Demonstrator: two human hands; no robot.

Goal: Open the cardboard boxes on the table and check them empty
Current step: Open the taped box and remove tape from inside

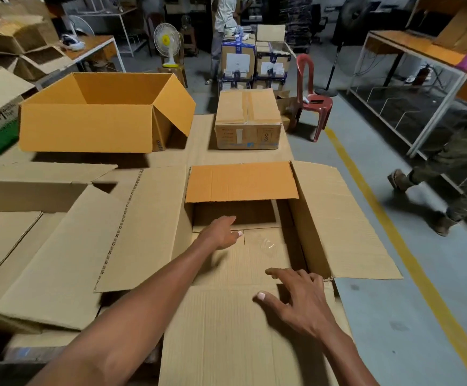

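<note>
Checking step under way: near box (254,246) at 6 o'clock on the surface (199,157), flaps splayed, left hand (221,232) reaching inside, right hand (296,296) on near flap, both with fingers apart, gripping nothing; next, probably the taped box (247,118) at 12 o'clock.

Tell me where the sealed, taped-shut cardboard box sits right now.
In the head view, the taped box stands at the table's far end, right of centre, beyond the open box under both hands, beside the large empty orange box and near the red chair.
</note>
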